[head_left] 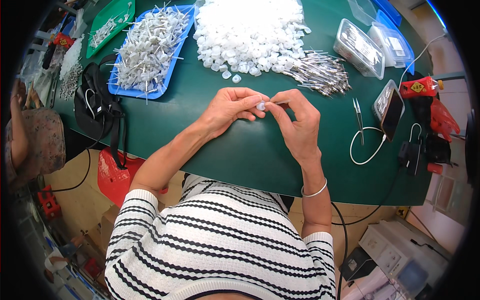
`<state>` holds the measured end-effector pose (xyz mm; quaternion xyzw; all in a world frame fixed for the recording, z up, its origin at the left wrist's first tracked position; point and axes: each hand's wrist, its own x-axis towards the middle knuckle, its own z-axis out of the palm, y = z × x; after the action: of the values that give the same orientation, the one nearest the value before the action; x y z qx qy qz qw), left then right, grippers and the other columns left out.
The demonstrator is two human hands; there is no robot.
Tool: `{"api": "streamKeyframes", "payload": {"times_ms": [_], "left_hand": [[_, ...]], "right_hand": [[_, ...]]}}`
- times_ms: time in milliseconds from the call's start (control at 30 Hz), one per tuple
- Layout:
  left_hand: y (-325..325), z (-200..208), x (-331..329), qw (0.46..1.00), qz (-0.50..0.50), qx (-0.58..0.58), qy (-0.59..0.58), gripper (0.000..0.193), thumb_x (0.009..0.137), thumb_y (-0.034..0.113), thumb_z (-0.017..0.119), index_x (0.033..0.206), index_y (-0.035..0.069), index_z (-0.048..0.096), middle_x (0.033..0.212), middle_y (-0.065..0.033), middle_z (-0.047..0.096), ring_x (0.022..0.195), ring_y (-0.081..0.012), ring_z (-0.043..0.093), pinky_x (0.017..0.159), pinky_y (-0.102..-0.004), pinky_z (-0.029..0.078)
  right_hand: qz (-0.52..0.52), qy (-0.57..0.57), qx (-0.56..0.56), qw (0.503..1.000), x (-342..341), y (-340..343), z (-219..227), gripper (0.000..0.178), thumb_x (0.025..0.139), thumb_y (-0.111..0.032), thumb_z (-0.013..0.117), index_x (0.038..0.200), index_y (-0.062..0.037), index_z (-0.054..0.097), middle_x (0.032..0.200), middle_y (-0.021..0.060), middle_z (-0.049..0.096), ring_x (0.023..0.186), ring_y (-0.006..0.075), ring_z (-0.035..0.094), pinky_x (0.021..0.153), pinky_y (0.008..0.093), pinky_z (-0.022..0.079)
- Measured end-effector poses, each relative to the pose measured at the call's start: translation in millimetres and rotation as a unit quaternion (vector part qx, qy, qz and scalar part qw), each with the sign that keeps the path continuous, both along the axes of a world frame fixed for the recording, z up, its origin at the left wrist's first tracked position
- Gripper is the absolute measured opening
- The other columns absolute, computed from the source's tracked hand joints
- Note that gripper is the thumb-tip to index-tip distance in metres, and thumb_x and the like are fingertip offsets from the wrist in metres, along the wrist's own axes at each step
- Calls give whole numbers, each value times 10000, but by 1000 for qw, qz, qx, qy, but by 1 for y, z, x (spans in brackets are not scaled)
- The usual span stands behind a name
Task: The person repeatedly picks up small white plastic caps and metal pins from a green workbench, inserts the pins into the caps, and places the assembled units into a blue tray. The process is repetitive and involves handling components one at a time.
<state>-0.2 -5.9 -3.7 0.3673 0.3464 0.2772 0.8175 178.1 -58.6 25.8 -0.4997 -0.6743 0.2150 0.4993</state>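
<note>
Bench (235, 167), dark green, lies below. The right hand (298, 122) grasps a slim metal pin (281, 102) in its fingers, long axis nearly sideways, pointing left. At that end, the left hand (230, 111) pinches a translucent plastic cap (261, 106) in its fingers; whether they touch is unclear.

Can't really read any text tbh, there's a yellow diamond label (415, 87) on the red bottle (429, 84) right of the phone (392, 116).
</note>
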Motion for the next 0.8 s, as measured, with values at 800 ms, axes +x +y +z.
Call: {"api": "streamKeyframes", "payload": {"times_ms": [800], "left_hand": [[-2, -2, 0, 999, 32, 5, -16, 211, 916, 141, 614, 1051, -18, 647, 924, -84, 678, 812, -113, 660, 685, -189, 553]], "right_hand": [[3, 163, -77, 984, -13, 0, -26, 87, 805, -25, 706, 842, -1, 632, 757, 47, 615, 650, 103, 583, 590, 238, 477]]}}
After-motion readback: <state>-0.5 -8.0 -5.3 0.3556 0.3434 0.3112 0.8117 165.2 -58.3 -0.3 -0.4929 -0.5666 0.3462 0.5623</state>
